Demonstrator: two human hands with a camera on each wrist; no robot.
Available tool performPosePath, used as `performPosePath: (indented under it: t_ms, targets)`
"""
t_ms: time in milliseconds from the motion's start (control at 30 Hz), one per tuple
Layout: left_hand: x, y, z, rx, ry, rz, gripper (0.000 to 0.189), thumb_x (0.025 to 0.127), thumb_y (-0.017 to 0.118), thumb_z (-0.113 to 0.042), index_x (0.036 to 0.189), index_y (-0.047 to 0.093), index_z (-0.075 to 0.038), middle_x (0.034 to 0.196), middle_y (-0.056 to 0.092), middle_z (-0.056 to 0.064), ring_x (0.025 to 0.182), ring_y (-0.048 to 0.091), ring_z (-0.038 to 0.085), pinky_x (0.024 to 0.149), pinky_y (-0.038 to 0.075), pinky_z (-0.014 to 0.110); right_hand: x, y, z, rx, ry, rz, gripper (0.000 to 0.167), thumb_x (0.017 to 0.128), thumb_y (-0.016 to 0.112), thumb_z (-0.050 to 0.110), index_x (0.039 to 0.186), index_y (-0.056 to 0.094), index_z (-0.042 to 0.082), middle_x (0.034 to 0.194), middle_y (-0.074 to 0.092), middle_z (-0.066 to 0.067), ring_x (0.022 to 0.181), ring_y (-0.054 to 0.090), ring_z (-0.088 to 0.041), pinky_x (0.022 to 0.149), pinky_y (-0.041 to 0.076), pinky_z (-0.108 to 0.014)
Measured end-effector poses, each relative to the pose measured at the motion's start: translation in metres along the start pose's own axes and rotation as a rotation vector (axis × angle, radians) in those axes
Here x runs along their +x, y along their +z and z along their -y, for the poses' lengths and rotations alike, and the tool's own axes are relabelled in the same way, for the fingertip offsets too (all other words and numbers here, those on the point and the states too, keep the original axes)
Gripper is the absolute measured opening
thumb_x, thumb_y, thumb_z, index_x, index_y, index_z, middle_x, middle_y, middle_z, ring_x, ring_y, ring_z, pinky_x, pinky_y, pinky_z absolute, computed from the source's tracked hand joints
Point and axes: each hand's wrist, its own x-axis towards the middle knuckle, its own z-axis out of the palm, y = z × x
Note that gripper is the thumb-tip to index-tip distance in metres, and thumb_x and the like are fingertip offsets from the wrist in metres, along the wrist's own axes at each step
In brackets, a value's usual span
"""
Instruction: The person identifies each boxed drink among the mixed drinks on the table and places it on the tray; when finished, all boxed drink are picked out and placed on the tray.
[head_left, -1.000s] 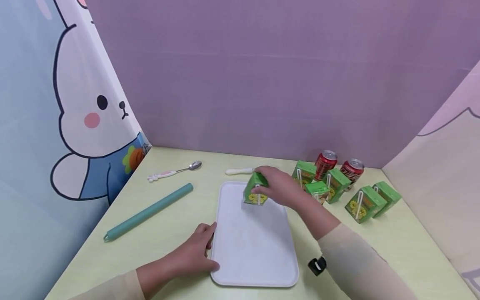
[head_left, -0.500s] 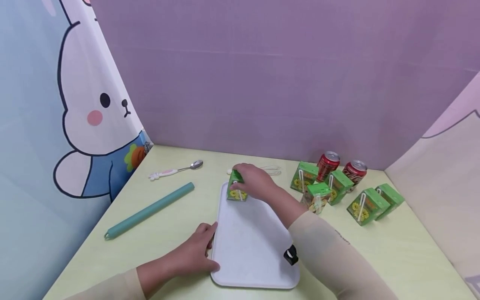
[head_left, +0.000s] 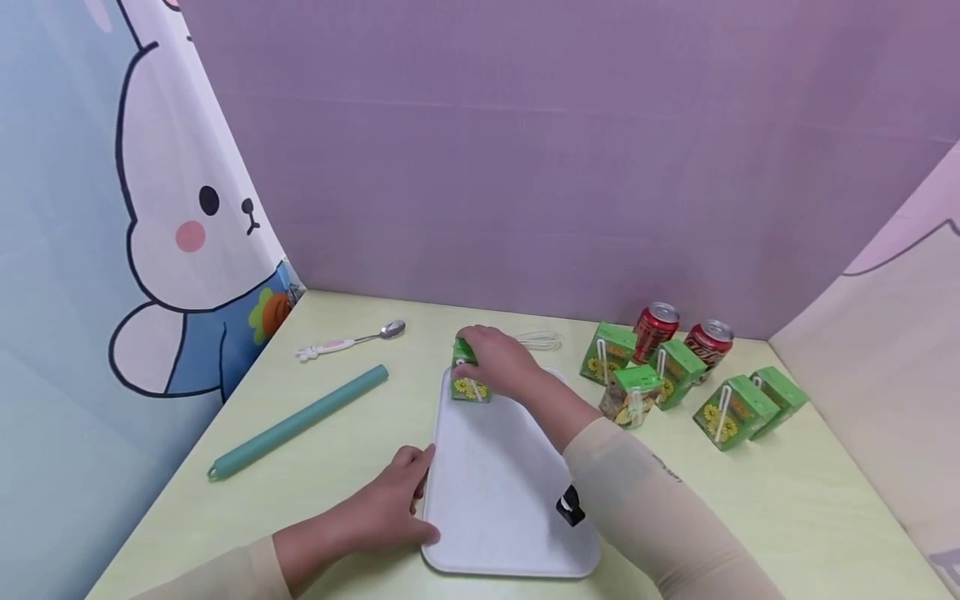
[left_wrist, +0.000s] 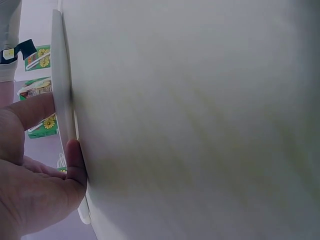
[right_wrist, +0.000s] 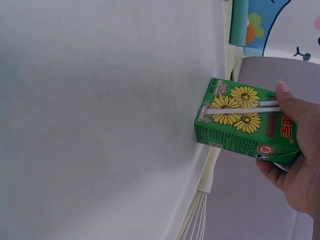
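Now | carton (right_wrist: pixel 237 121) shifted leftward | right fingers (right_wrist: pixel 291 103) grip it | left fingers (left_wrist: pixel 75 161) hold tray (head_left: pixel 510 492) edge

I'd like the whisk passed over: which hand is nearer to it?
Right. The right hand, holding a juice box at the far end of the tray, is just in front of the whisk. The left hand touches the tray's left edge, farther off.

Smooth matt plas. tray (head_left: pixel 502 500), glossy ppr carton (right_wrist: pixel 240 120), shiny metal cans (head_left: pixel 660 312) & spoon bowl (head_left: pixel 392 329)
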Motion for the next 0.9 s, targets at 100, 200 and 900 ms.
performPosePath:
  t_ms: [100,200,900]
  targets:
    - [0.0,0.0,0.001,-0.003,0.001,0.0,0.111,0.069,0.085,-0.026,0.153,0.02,0.007,0.111,0.038,0.007,0.081,0.047,0.012,0.068,0.041,0.022,-0.002,-0.001,-0.002,-0.01,-0.012,0.005,0.071,0.086,0.068,0.052,0.144,0.045,0.018,0.132,0.056,-0.002,0.115,0.054,-0.018,0.097,0.047,-0.038]
    - [0.0,0.001,0.001,-0.008,-0.002,0.001,0.111,0.069,0.086,-0.026,0.153,0.02,0.006,0.11,0.038,0.007,0.081,0.047,0.012,0.067,0.041,0.022,-0.006,-0.006,-0.004,-0.024,-0.023,-0.003,0.082,0.084,0.066,0.06,0.15,0.038,0.02,0.144,0.048,-0.004,0.131,0.047,-0.022,0.105,0.042,-0.042]
    - [0.002,0.002,0.0,0.043,-0.023,-0.004,0.109,0.07,0.084,-0.029,0.153,0.021,0.006,0.112,0.038,0.005,0.084,0.047,0.011,0.069,0.04,0.022,-0.111,-0.086,-0.109,0.073,0.044,-0.045,0.082,0.082,0.063,0.067,0.145,0.046,0.017,0.153,0.038,-0.01,0.143,0.031,-0.035,0.109,0.031,-0.059]
